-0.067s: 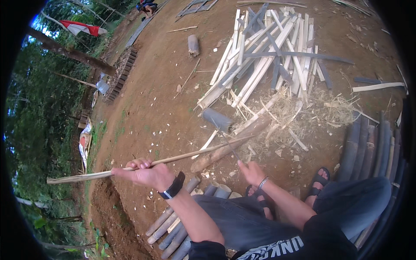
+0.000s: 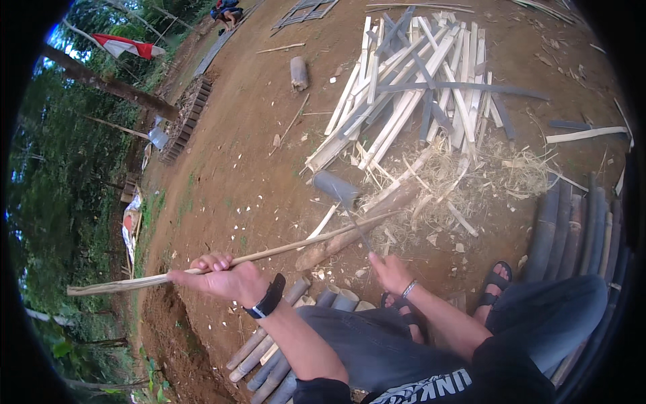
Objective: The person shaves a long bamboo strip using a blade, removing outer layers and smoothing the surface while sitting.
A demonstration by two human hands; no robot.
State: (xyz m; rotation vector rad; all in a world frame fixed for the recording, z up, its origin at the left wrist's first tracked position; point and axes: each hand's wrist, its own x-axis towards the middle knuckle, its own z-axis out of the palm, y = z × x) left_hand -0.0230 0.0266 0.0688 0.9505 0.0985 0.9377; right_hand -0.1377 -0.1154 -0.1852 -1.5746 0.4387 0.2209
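Note:
My left hand (image 2: 225,277), with a dark watch on its wrist, is closed around a long, thin bamboo strip (image 2: 296,247). One end of the strip sticks out past the hand at the left; the other reaches over a wooden log (image 2: 330,248) lying on the ground. My right hand (image 2: 392,273), wearing a bracelet, grips a knife whose handle is hidden in the fingers. The narrow knife blade (image 2: 361,233) points up and away, crossing the strip near the log. Whether the edge touches the strip I cannot tell.
Beyond the log lies a big pile of split bamboo slats (image 2: 410,87), with curly shavings (image 2: 484,175) in front. A short bamboo section (image 2: 334,186) rests beside the log. Bamboo poles (image 2: 545,229) lie at right, cut tubes (image 2: 269,350) by my legs. Another person (image 2: 227,12) sits far off.
My left hand and the bamboo strip have shifted slightly to the left. My right hand with the knife has barely moved.

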